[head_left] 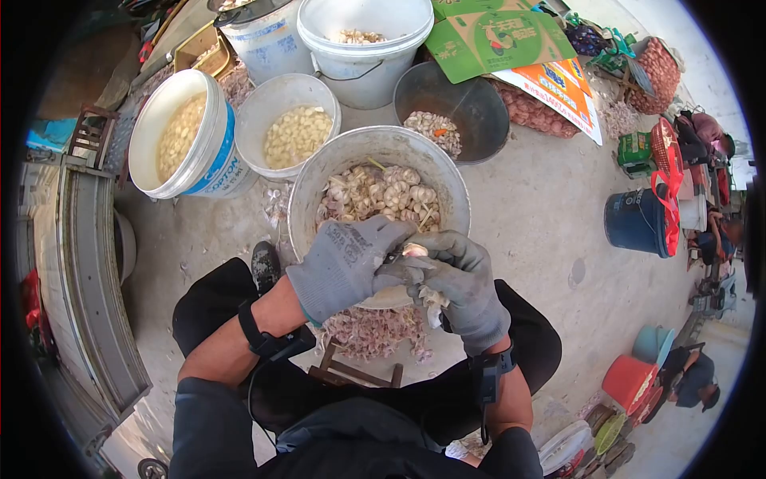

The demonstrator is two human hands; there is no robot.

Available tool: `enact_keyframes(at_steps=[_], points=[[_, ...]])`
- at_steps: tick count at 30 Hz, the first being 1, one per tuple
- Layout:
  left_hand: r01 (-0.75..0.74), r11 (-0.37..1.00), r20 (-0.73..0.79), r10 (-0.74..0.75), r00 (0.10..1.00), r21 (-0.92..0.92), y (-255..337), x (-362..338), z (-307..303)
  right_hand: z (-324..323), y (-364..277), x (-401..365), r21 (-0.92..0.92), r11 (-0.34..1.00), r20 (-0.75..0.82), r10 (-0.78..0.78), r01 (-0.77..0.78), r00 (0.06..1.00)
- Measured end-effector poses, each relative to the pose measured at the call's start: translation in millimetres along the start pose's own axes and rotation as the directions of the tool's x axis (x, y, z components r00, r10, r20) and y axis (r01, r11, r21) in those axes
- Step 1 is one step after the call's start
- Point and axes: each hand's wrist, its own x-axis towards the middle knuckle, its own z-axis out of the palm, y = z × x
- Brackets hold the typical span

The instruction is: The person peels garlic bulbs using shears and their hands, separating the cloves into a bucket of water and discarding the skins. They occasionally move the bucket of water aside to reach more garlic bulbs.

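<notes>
Both of my hands wear grey gloves and meet over the near rim of a white bucket (301, 199) holding garlic bulbs (383, 191). My left hand (347, 259) has its fingers closed at a garlic piece (415, 250), pinkish and partly peeled. Curled around the same piece from the right is my right hand (463, 283). Pale loose skin (433, 297) hangs below its fingers. Whether a blade or tool is between the fingers is hidden.
Buckets of peeled cloves (297, 136) (182, 136) stand at the left. A dark basin (479, 112) lies beyond, near cardboard (511, 44). Garlic skins (371, 331) pile below the bucket by a wooden stool (355, 374). People (694, 383) are at the far right.
</notes>
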Motion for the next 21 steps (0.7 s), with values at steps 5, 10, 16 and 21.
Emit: enact_keyframes(at_steps=[5, 10, 16, 21], points=[[-0.024, 1.000, -0.042, 0.023, 0.999, -0.020, 0.0, -0.6, 4.0, -1.4, 2.5, 0.4, 0.000, 1.000, 0.005, 0.000, 0.000, 1.000], [-0.027, 0.997, -0.062, 0.023, 0.998, -0.077, 1.3, 1.1, 4.0, -0.2, 4.5, 0.1, -0.014, 1.000, -0.011, -0.018, 0.018, 1.000], [-0.014, 1.000, 0.018, 0.014, 1.000, 0.003, -3.8, -0.2, 5.5, -1.9, 3.9, -0.7, -0.135, 0.990, -0.033, -0.033, 0.028, 0.999], [-0.023, 1.000, 0.015, 0.023, 1.000, -0.020, 2.6, 2.7, 1.7, -3.6, 3.4, -0.5, -0.033, 0.999, -0.014, -0.006, 0.006, 1.000]])
